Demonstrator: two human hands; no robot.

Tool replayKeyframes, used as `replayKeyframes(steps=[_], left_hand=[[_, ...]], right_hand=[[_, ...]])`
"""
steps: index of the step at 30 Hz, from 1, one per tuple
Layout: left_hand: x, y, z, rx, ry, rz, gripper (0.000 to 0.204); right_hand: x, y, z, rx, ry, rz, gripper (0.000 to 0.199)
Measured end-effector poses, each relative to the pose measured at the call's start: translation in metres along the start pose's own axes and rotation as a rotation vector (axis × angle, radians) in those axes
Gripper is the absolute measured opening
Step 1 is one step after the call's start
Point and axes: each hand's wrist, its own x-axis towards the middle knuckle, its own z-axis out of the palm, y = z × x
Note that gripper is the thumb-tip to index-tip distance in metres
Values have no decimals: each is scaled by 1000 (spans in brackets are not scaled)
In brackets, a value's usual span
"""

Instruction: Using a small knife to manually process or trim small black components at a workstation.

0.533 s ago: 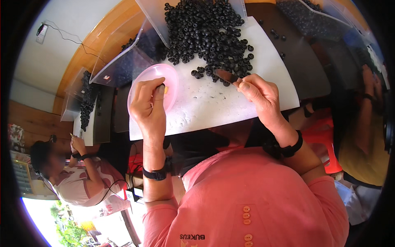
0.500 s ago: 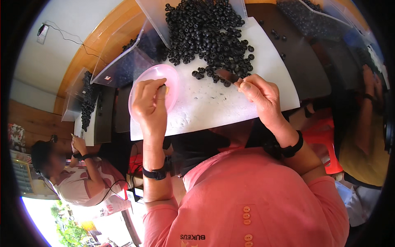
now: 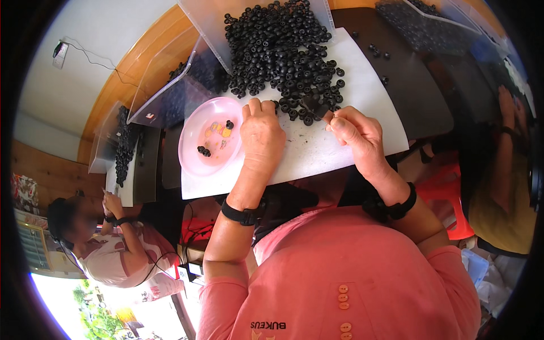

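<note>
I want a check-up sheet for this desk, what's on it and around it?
Surface: white flat board on a dark table.
Job's things: heap of small black ring-shaped parts; round pink plastic dish holding a few black and orange bits.
Clutter: clear plastic trays with more black parts.
Hands: left hand rests beside the dish; right hand pinches a black part.
Cables: thin wire on the wall.
Surroundings: other people at the left and right.
</note>
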Motion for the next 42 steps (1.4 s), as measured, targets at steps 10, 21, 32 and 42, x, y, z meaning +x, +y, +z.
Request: replayKeyframes(steps=[10,21,32,42], left_hand=[[-2,2,-9,-234,42,-21,16],[-39,9,-32,-433,69,-93,34],[-38,17,-27,-151,115,-110,31],[-35,12,-24,-196,116,-84,20]], right_hand=[[-1,2,-4,-72,-9,4,28],[-1,-6,1,-146,-23,7,27],[-2,1,1,-172,-19,-32,26],[-2,-1,1,-123,-37,-27,26]])
